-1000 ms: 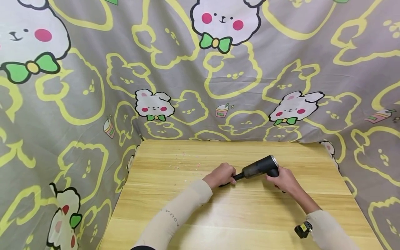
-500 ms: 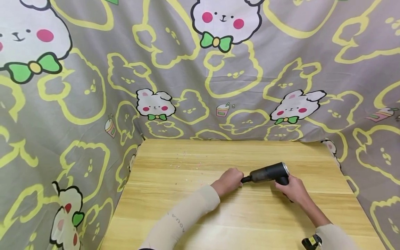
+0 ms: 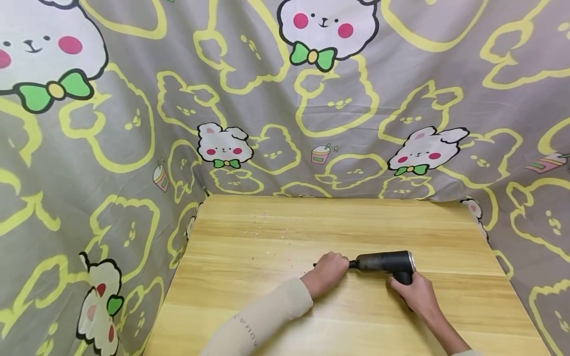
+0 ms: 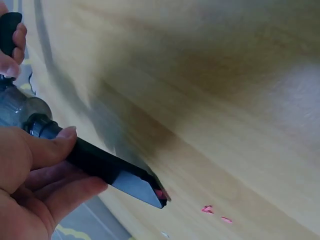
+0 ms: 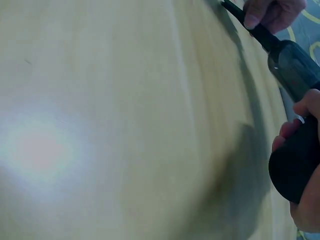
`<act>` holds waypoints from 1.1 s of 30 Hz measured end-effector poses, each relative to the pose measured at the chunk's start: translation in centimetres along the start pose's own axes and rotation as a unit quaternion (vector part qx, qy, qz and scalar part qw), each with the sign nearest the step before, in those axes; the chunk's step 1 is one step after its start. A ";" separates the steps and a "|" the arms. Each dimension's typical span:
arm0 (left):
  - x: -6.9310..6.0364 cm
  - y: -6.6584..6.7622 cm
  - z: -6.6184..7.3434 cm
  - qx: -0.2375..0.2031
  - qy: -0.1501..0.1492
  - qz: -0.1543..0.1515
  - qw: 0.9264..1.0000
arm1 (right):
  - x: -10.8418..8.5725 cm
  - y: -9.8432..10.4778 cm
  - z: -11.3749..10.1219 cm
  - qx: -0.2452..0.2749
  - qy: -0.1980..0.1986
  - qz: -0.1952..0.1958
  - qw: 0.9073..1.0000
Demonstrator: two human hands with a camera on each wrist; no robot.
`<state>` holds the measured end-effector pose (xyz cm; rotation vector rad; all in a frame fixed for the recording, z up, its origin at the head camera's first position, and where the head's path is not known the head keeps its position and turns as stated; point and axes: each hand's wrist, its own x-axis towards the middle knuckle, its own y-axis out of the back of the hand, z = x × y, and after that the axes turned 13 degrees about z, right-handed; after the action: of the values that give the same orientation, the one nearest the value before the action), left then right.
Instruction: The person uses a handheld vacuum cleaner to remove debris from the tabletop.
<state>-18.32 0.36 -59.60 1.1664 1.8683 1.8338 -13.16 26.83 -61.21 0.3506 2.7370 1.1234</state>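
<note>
Left sleeve (image 3: 267, 309): was cream, toward six o'clock
Lettering (image 3: 247, 330): was small dark capitals
Right sleeve (image 3: 465, 353): was pale, near five o'clock
Left hand (image 3: 328, 273): was bare
Right hand (image 3: 420, 295): was bare

Grey cloth walls (image 3: 267, 110) printed with white rabbits (image 3: 224, 146); light wood-grain tabletop (image 3: 378, 220), bright glare (image 5: 40, 150)

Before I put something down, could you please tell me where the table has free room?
The table looks bare at far right, between the handheld vacuum and the patterned curtain, and nearer, between the left sleeve and right forearm. It is crowded mid-table, where the left hand and right hand hold the vacuum, and beyond the left hand, where scraps lie scattered.
</note>
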 end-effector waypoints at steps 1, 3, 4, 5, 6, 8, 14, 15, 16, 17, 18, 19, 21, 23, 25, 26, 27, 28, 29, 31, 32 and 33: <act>-0.2 0.1 0.0 0.000 0.000 0.001 1.000 | -0.3 -0.1 0.0 0.003 -0.008 0.000 1.000; -0.5 0.3 0.1 -0.001 -0.001 -0.001 1.000 | -0.9 -0.4 -0.2 0.005 -0.021 0.000 1.000; -0.6 0.4 0.2 0.000 -0.001 -0.002 1.000 | -1.2 -0.5 -0.2 0.008 -0.027 0.001 1.000; -0.7 0.4 0.3 0.004 -0.001 -0.003 1.000 | -1.5 -0.6 -0.3 0.010 -0.032 0.004 0.999; -0.8 0.5 0.4 0.007 -0.001 -0.004 1.000 | -1.8 -0.7 -0.4 0.011 -0.038 0.007 0.999; -1.0 0.4 0.6 0.013 0.001 -0.004 1.000 | -2.3 -1.1 -0.4 0.013 -0.050 0.013 0.999; -2.1 0.4 0.8 0.022 0.011 0.000 1.000 | -3.8 -2.1 -0.5 0.020 -0.070 0.023 0.997; -2.2 0.4 0.8 0.022 0.013 0.001 1.000 | -4.0 -2.2 -0.6 0.020 -0.069 0.026 0.997; -2.4 0.4 0.8 0.022 0.014 0.003 1.000 | -4.1 -2.4 -0.6 0.019 -0.069 0.030 0.997; -2.6 0.5 0.8 0.024 0.013 0.005 1.000 | -4.3 -2.5 -0.7 0.018 -0.069 0.033 0.997; -2.8 0.5 0.8 0.025 0.013 0.007 1.000 | -4.4 -2.7 -0.8 0.018 -0.069 0.038 0.997; -3.0 0.5 0.7 0.026 0.014 0.009 1.000 | -4.5 -2.8 -1.0 0.018 -0.068 0.042 0.997; -3.3 0.6 0.5 0.025 0.017 0.013 0.999 | -4.6 -3.1 -1.2 0.021 -0.067 0.045 0.997; -3.6 0.6 0.3 0.028 0.020 0.015 0.999 | -4.8 -3.4 -1.4 0.024 -0.065 0.045 0.997; -4.0 0.6 0.2 0.030 0.023 0.018 0.999 | -4.9 -3.6 -1.6 0.024 -0.061 0.042 0.997; -4.1 0.7 0.2 0.032 0.023 0.019 0.999 | -4.9 -3.6 -1.7 0.022 -0.061 0.040 0.997; -4.3 0.7 0.1 0.032 0.022 0.020 0.999 | -5.0 -3.7 -1.8 0.020 -0.060 0.040 0.997; -4.4 0.8 0.0 0.032 0.022 0.022 0.999 | -5.0 -3.7 -1.8 0.016 -0.058 0.041 0.997; -4.5 0.9 0.0 0.032 0.021 0.024 0.999 | -5.1 -3.8 -1.9 0.014 -0.056 0.042 0.997; -4.8 1.1 -0.2 0.029 0.022 0.026 0.999 | -5.1 -3.9 -2.2 0.018 -0.054 0.039 0.998; -4.9 1.1 -0.3 0.026 0.025 0.028 0.999 | -5.2 -4.0 -2.3 0.021 -0.054 0.039 0.998; -5.1 1.2 -0.4 0.025 0.029 0.029 0.999 | -5.2 -4.1 -2.5 0.024 -0.053 0.037 0.998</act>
<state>-14.98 -3.64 -60.15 1.2090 1.9415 1.8799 -9.36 20.87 -62.04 0.5071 2.6808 1.0257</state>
